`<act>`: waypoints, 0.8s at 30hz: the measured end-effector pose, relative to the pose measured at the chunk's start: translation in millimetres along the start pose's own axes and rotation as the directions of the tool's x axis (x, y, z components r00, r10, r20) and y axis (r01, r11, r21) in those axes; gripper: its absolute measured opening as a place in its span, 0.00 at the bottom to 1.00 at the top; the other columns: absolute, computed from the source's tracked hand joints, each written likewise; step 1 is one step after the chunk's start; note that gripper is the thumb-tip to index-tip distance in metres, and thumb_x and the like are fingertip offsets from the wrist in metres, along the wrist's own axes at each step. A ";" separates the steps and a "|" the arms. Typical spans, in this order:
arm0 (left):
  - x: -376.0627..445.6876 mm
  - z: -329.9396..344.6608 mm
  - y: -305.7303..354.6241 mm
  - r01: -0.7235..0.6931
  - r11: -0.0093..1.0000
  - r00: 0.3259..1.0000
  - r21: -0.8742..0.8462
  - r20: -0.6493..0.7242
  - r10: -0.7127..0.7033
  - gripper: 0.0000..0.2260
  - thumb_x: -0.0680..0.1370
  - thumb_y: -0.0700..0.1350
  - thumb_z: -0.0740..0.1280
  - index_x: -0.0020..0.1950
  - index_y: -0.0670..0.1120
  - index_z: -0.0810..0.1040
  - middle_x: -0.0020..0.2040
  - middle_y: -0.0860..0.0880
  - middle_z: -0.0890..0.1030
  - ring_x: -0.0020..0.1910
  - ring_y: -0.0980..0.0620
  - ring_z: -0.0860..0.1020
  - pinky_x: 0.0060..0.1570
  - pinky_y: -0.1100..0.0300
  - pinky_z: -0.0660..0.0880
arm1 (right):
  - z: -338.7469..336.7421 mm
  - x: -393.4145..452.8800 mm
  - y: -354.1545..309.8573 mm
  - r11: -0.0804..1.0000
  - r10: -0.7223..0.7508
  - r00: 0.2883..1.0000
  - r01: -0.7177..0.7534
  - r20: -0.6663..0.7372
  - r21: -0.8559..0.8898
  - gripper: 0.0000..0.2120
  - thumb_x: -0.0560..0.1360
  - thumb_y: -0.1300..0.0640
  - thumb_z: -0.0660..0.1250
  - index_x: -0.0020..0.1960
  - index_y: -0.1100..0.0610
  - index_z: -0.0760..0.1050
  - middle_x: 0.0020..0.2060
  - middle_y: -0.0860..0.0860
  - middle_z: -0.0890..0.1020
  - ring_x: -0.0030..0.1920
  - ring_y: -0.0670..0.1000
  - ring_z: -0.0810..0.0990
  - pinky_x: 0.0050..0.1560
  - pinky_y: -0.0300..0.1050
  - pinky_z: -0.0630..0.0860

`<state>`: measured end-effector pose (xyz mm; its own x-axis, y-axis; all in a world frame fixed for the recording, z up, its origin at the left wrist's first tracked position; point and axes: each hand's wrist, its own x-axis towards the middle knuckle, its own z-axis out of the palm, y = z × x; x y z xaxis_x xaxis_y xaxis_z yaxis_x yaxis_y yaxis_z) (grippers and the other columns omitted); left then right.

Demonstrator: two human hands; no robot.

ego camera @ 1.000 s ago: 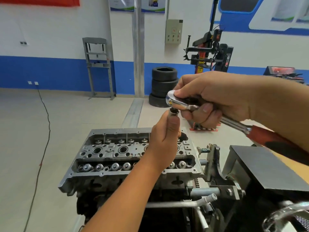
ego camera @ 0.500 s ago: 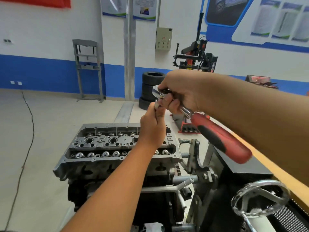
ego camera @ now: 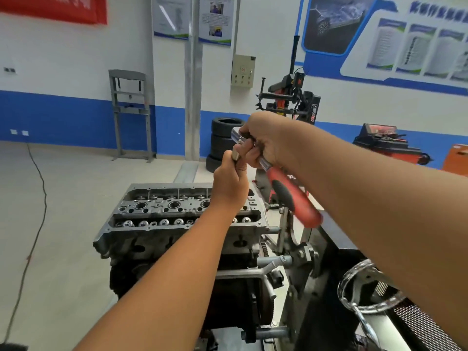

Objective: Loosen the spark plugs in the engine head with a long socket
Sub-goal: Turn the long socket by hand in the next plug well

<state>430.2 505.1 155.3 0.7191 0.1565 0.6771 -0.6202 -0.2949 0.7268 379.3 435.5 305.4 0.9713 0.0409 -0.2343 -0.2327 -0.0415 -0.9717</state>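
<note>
The engine head (ego camera: 177, 214), a rough grey cast-metal block with round plug wells and a row of shiny valve tops, sits on a steel stand (ego camera: 291, 252); its near-right end is hidden behind the left forearm. Above it, the ratchet (ego camera: 286, 188) runs slantwise, its polished chrome head up and away from the camera, its fat red-and-black rubbery handle down and to the right. The right hand (ego camera: 268, 143) wraps the chrome neck, fingers curled tight and covering most of the head. The left hand (ego camera: 229, 184) grips the long socket (ego camera: 236, 155) upright; only its dull metal top shows, just under the ratchet head, whether joined I cannot tell.
</note>
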 end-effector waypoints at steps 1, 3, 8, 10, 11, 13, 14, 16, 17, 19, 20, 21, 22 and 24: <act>1.4 -0.5 -2.0 -0.003 1.000 1.000 0.002 0.017 0.003 0.13 0.87 0.54 0.56 0.52 0.46 0.70 0.37 0.52 0.76 0.32 0.58 0.74 0.35 0.54 0.70 | -1.4 -1.0 -2.1 0.997 0.000 1.000 0.001 0.015 -0.082 0.13 0.85 0.59 0.51 0.43 0.60 0.66 0.30 0.53 0.68 0.20 0.44 0.61 0.19 0.33 0.55; 5.0 -2.9 -1.9 0.004 1.000 0.999 -0.002 0.051 -0.003 0.12 0.87 0.52 0.57 0.50 0.46 0.69 0.36 0.51 0.75 0.32 0.59 0.72 0.34 0.55 0.69 | -3.0 -2.7 -5.1 0.966 -0.035 0.999 0.042 0.033 -0.257 0.12 0.86 0.59 0.52 0.45 0.60 0.67 0.30 0.53 0.68 0.23 0.45 0.60 0.20 0.34 0.56; 6.2 -8.5 -0.8 -0.010 0.999 0.992 -0.043 0.126 0.015 0.13 0.86 0.57 0.57 0.48 0.50 0.70 0.36 0.52 0.74 0.34 0.55 0.72 0.36 0.56 0.67 | -17.1 0.2 -8.5 0.883 -0.121 0.986 0.161 0.116 -0.442 0.09 0.85 0.58 0.55 0.47 0.59 0.68 0.29 0.55 0.72 0.22 0.46 0.62 0.21 0.34 0.57; 4.9 -10.6 0.3 -0.011 0.994 0.988 -0.112 0.152 0.028 0.13 0.83 0.60 0.56 0.45 0.54 0.68 0.35 0.54 0.72 0.33 0.54 0.69 0.37 0.55 0.67 | -26.4 2.4 -15.0 0.869 -0.049 0.982 0.133 0.184 -0.476 0.10 0.86 0.55 0.55 0.49 0.59 0.68 0.29 0.54 0.72 0.21 0.45 0.60 0.21 0.33 0.54; 4.6 -11.2 0.7 -0.007 0.989 0.986 -0.147 0.165 0.031 0.13 0.83 0.60 0.57 0.45 0.54 0.67 0.35 0.53 0.71 0.33 0.53 0.68 0.37 0.53 0.67 | -29.9 4.2 -18.6 0.841 -0.044 0.977 0.148 0.207 -0.521 0.09 0.86 0.55 0.56 0.51 0.59 0.67 0.30 0.55 0.72 0.21 0.45 0.60 0.21 0.33 0.54; 3.6 -11.9 0.9 0.001 0.979 0.982 -0.203 0.186 0.037 0.13 0.83 0.60 0.57 0.45 0.53 0.68 0.35 0.53 0.70 0.34 0.51 0.67 0.38 0.49 0.66 | -33.8 6.9 -25.5 0.766 -0.057 0.965 0.206 0.256 -0.609 0.06 0.86 0.54 0.56 0.55 0.57 0.67 0.32 0.55 0.73 0.22 0.46 0.60 0.21 0.33 0.56; 3.4 -12.3 0.7 0.005 0.975 0.981 -0.220 0.192 0.039 0.13 0.83 0.60 0.57 0.45 0.53 0.68 0.35 0.53 0.69 0.35 0.51 0.67 0.39 0.48 0.66 | -34.6 8.4 -28.6 0.730 -0.063 0.957 0.237 0.282 -0.641 0.06 0.86 0.54 0.57 0.55 0.56 0.67 0.33 0.56 0.73 0.22 0.46 0.60 0.22 0.34 0.57; 3.9 -12.9 0.5 0.010 0.971 0.979 -0.241 0.200 0.039 0.13 0.83 0.61 0.57 0.45 0.53 0.68 0.35 0.54 0.69 0.34 0.52 0.66 0.39 0.48 0.66 | -36.3 12.5 -34.9 0.672 -0.060 0.945 0.277 0.322 -0.687 0.05 0.87 0.53 0.57 0.54 0.54 0.69 0.34 0.56 0.74 0.24 0.48 0.61 0.24 0.36 0.59; 4.1 -13.2 0.2 0.011 0.969 0.978 -0.248 0.202 0.041 0.14 0.82 0.61 0.58 0.45 0.52 0.68 0.35 0.54 0.69 0.34 0.52 0.65 0.38 0.48 0.65 | -36.8 14.0 -37.7 0.652 -0.048 0.942 0.281 0.331 -0.705 0.06 0.87 0.53 0.58 0.53 0.54 0.70 0.35 0.56 0.75 0.25 0.48 0.62 0.24 0.37 0.60; 4.7 -13.7 -1.9 0.012 0.962 0.976 -0.274 0.213 0.048 0.14 0.82 0.61 0.58 0.45 0.52 0.69 0.34 0.55 0.68 0.34 0.52 0.65 0.36 0.51 0.64 | -37.1 17.4 -39.8 0.625 -0.019 0.939 0.279 0.343 -0.729 0.06 0.86 0.54 0.58 0.53 0.53 0.70 0.35 0.56 0.75 0.25 0.49 0.62 0.25 0.37 0.60; 4.8 -14.3 -2.9 0.019 0.957 0.975 -0.290 0.219 0.047 0.14 0.82 0.61 0.58 0.46 0.52 0.69 0.34 0.56 0.68 0.33 0.53 0.65 0.35 0.53 0.64 | -36.4 19.2 -38.0 0.626 -0.004 0.937 0.275 0.349 -0.730 0.05 0.86 0.54 0.58 0.53 0.53 0.70 0.36 0.57 0.75 0.25 0.49 0.62 0.25 0.37 0.60; 5.0 -15.4 -3.3 0.029 0.951 0.974 -0.307 0.224 0.042 0.13 0.82 0.60 0.59 0.46 0.53 0.70 0.33 0.57 0.69 0.32 0.54 0.65 0.34 0.57 0.64 | -35.4 20.7 -35.1 0.639 0.004 0.934 0.273 0.358 -0.719 0.04 0.86 0.54 0.58 0.54 0.53 0.70 0.35 0.57 0.74 0.25 0.48 0.62 0.24 0.37 0.59; 4.5 -16.4 -3.9 0.039 0.945 0.973 -0.324 0.226 0.037 0.12 0.82 0.60 0.59 0.46 0.53 0.70 0.32 0.58 0.69 0.31 0.55 0.65 0.33 0.59 0.64 | -34.4 21.7 -30.7 0.660 0.001 0.930 0.276 0.368 -0.699 0.04 0.86 0.55 0.58 0.54 0.53 0.69 0.35 0.57 0.74 0.24 0.48 0.62 0.24 0.36 0.59; 3.9 -18.8 -4.6 0.038 0.937 0.974 -0.348 0.222 0.043 0.12 0.82 0.60 0.58 0.46 0.53 0.70 0.30 0.58 0.69 0.29 0.58 0.65 0.31 0.63 0.64 | -32.4 20.8 -20.7 0.704 -0.048 0.924 0.301 0.379 -0.643 0.04 0.87 0.54 0.58 0.54 0.53 0.68 0.35 0.57 0.75 0.24 0.48 0.62 0.24 0.36 0.58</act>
<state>430.0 524.8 156.8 0.7433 -0.0697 0.6654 -0.6629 0.0575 0.7465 405.8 404.8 321.6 0.8899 0.4185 -0.1813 0.1600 -0.6587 -0.7352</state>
